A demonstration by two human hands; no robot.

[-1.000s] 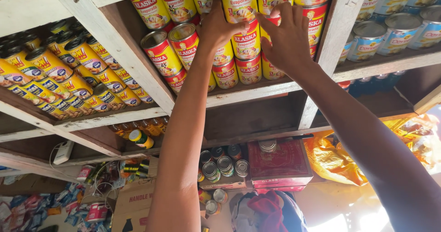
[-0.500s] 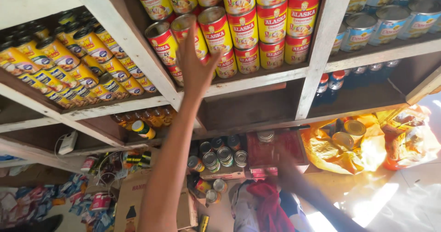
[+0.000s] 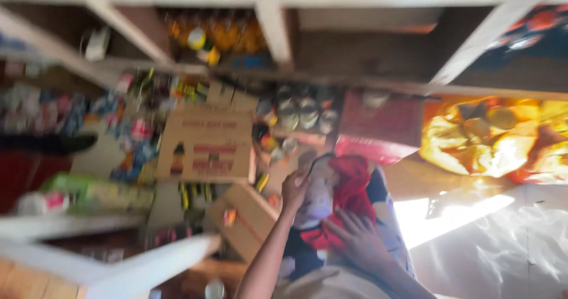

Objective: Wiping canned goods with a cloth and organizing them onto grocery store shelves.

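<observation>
Between both hands lies a red bag (image 3: 349,198) (blurred): left hand (image 3: 294,190) gripping its edge, right hand (image 3: 358,244) spread flat on it

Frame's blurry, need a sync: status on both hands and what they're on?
Left hand gripping the top edge of the red-and-white bag. Right hand flat on its red cloth. Cardboard box just left, not touching. Heavy blur; contents unreadable.
</observation>
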